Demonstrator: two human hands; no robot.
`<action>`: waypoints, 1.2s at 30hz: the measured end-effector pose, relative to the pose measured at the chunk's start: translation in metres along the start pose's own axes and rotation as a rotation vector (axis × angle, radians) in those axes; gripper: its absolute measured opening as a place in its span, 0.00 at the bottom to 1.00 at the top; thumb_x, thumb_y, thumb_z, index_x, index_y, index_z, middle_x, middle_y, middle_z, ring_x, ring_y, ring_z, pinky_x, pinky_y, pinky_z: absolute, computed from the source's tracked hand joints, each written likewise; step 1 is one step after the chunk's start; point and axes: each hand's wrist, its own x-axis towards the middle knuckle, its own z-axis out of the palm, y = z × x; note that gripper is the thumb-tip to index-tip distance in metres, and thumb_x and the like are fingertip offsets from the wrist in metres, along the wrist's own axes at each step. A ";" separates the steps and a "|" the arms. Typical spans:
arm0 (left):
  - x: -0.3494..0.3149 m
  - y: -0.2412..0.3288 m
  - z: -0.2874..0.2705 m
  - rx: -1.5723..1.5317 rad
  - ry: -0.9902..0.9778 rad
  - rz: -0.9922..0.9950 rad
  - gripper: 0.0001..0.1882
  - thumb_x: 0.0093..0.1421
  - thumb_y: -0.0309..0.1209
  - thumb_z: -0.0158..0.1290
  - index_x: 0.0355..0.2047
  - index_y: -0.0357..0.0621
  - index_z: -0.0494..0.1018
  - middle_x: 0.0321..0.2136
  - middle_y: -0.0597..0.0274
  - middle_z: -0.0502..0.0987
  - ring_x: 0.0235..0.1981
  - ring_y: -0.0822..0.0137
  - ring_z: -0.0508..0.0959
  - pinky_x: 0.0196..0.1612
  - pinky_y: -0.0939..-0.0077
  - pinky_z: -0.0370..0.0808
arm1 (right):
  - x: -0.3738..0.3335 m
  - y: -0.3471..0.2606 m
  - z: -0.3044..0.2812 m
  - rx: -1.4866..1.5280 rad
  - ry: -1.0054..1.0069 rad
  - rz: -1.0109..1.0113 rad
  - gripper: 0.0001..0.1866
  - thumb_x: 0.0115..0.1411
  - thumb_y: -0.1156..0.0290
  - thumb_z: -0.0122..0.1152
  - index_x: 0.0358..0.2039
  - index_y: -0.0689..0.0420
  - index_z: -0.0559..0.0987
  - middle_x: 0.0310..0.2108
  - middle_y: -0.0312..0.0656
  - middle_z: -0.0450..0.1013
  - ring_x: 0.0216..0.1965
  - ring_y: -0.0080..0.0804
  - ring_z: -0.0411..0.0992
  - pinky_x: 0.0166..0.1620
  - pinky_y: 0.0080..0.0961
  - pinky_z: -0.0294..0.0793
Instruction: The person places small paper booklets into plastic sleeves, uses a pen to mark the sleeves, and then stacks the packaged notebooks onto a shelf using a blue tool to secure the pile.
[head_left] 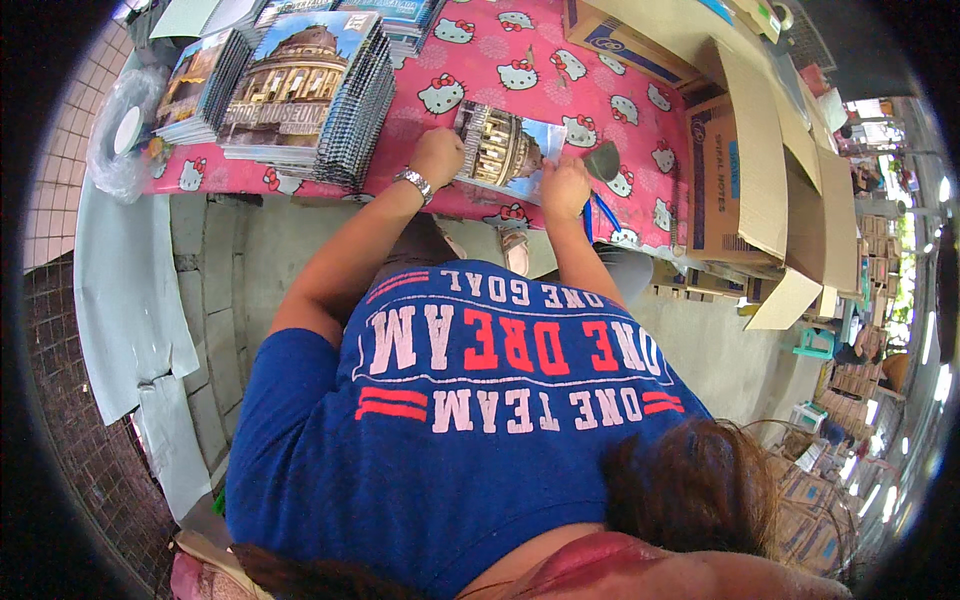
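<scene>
A small notebook [505, 150] with a photo of a domed building on its cover lies turned sideways on the pink table in front of me. My left hand [438, 157] is closed at its left edge, fingers curled. My right hand [567, 187] has its fingers bent at the right edge; the fingertips hide what they pinch. Beside the right hand are thin blue handles [606, 214] of some tool, partly hidden. A dark grey-green rounded piece [602, 161] lies just beyond that hand.
A tall stack of spiral notebooks [300, 85] stands left, beside a lower stack [200, 85] and a crumpled clear plastic bag [122, 135]. Open cardboard boxes [740, 165] crowd the right side. The tablecloth [440, 60] is pink with cartoon cats. Stools and more boxes are farther right.
</scene>
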 end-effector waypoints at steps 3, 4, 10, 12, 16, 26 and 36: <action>0.000 0.002 -0.001 0.003 -0.047 -0.016 0.09 0.51 0.31 0.53 0.22 0.40 0.80 0.27 0.45 0.78 0.33 0.45 0.79 0.41 0.54 0.75 | 0.002 0.005 0.002 0.214 0.011 0.054 0.14 0.52 0.63 0.66 0.33 0.60 0.78 0.36 0.49 0.74 0.40 0.50 0.73 0.45 0.45 0.71; 0.001 0.004 -0.002 0.003 -0.079 -0.029 0.10 0.52 0.32 0.53 0.22 0.40 0.79 0.28 0.46 0.78 0.34 0.45 0.78 0.42 0.54 0.75 | 0.003 0.007 0.003 0.252 0.051 0.040 0.13 0.51 0.65 0.67 0.32 0.60 0.77 0.35 0.50 0.74 0.38 0.51 0.73 0.44 0.45 0.71; 0.000 -0.007 0.000 -0.137 0.214 -0.177 0.24 0.53 0.26 0.56 0.52 0.39 0.70 0.45 0.44 0.77 0.45 0.52 0.78 0.52 0.62 0.73 | 0.016 -0.006 -0.037 0.705 -0.147 0.115 0.08 0.54 0.75 0.65 0.32 0.61 0.75 0.30 0.44 0.75 0.31 0.39 0.74 0.39 0.34 0.72; 0.013 -0.014 -0.005 -0.596 0.215 -0.203 0.29 0.54 0.26 0.57 0.57 0.39 0.63 0.49 0.46 0.74 0.50 0.56 0.75 0.55 0.65 0.70 | 0.025 0.002 -0.061 1.028 -0.258 0.130 0.07 0.58 0.76 0.62 0.35 0.60 0.73 0.32 0.37 0.75 0.33 0.32 0.73 0.42 0.29 0.71; 0.022 0.018 -0.029 -1.046 0.062 -0.090 0.30 0.57 0.25 0.54 0.60 0.36 0.59 0.51 0.48 0.72 0.53 0.60 0.72 0.56 0.66 0.68 | 0.018 0.009 -0.066 1.224 -0.186 -0.034 0.11 0.59 0.78 0.61 0.39 0.58 0.69 0.34 0.36 0.71 0.36 0.19 0.68 0.40 0.23 0.69; 0.020 0.019 0.004 -0.741 0.202 -0.120 0.26 0.59 0.27 0.50 0.58 0.32 0.59 0.53 0.38 0.67 0.57 0.48 0.66 0.60 0.57 0.61 | 0.005 0.001 0.005 1.328 -0.241 0.138 0.18 0.58 0.74 0.64 0.49 0.60 0.74 0.41 0.39 0.76 0.42 0.29 0.73 0.48 0.30 0.71; 0.031 0.136 0.001 0.092 0.102 0.541 0.19 0.58 0.31 0.51 0.51 0.44 0.70 0.47 0.57 0.71 0.56 0.54 0.67 0.68 0.47 0.49 | 0.007 0.012 0.004 1.161 -0.155 -0.030 0.18 0.53 0.79 0.64 0.46 0.59 0.74 0.40 0.43 0.75 0.42 0.34 0.74 0.46 0.31 0.73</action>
